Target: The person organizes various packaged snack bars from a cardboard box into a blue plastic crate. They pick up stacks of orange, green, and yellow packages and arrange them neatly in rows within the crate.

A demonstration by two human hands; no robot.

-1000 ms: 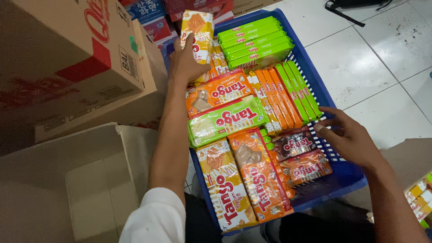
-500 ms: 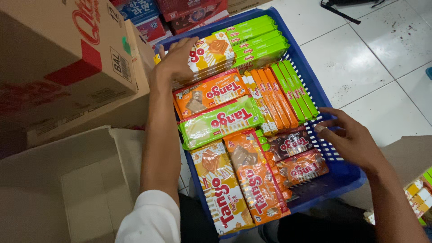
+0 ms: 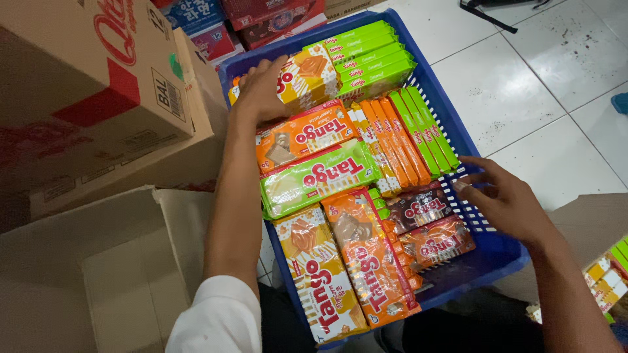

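A: Starting at the far left, we are seeing an open cardboard box (image 3: pixel 124 281) with its flaps up, and above it a big closed carton (image 3: pixel 91 85) leaning against the blue plastic basket (image 3: pixel 487 252).

B: Next we are coming to our left hand (image 3: pixel 258 91). It is lying flat on a yellow-and-orange wafer pack (image 3: pixel 307 75) at the far left corner of the basket, fingers spread over the pack's left end and thumb along its near edge. We are pressing on it rather than wrapping it, so the grip is a wide, flat one.

A: And that pack is sitting on top of others, just beside the stack of green wafer packs (image 3: pixel 366 59) at the far end.

B: Yes. Nearer to us we are looking at an orange wafer pack (image 3: pixel 304 134) lying crosswise, then a green wafer pack (image 3: pixel 317 176) touching it, then two long packs, one yellow (image 3: pixel 320 274) and one orange (image 3: pixel 369 255), running toward us.

A: In the middle, slim orange and green packs (image 3: pixel 405 137) are standing on edge in a row, with two dark chocolate-coloured packs (image 3: pixel 432 225) below them.

B: Further right, our right hand (image 3: pixel 507 202) is resting on the basket's slotted right wall, fingers open and loosely spread, holding nothing.

A: Beyond it we are seeing white floor tiles (image 3: pixel 523 98).
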